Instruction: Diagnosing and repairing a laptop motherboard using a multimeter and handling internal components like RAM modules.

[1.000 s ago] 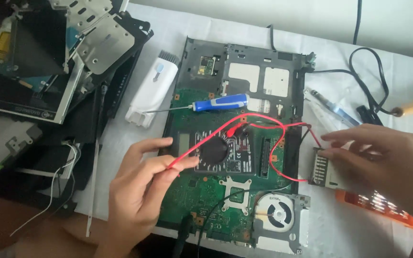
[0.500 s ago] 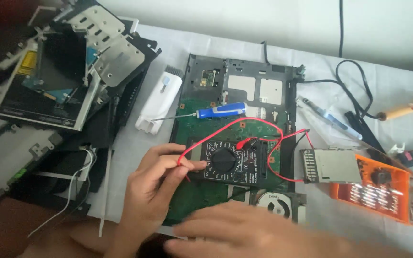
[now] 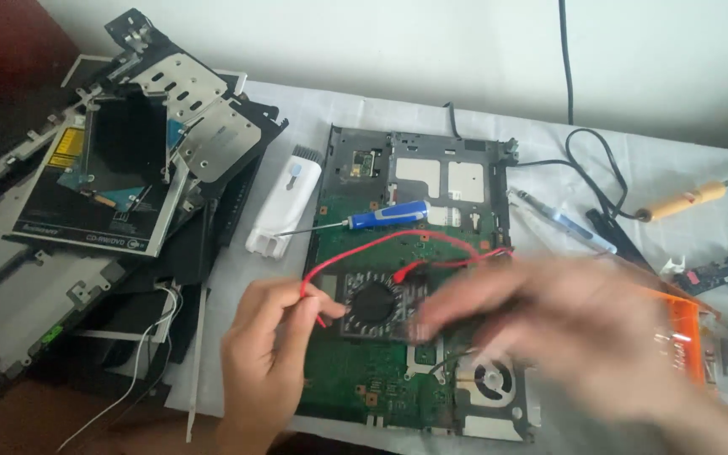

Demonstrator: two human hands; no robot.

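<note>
A green laptop circuit board lies in a black frame in the middle of the white cloth. My left hand pinches a red test lead at the board's left edge, beside a round black fan. The lead loops over the board towards the right. My right hand is a blur over the right half of the board, fingers pointing at the fan; what it holds cannot be made out. It hides most of an orange meter. A blue-handled screwdriver lies on the frame.
A white oblong device lies left of the frame. Dismantled drive and laptop parts are stacked at far left. At right are a wooden-handled soldering iron, black cables, a pen-like tool and small blue boards.
My right hand left the meter, swept low across the front, and now blurs over the board's right side. My left hand still holds the red lead.
</note>
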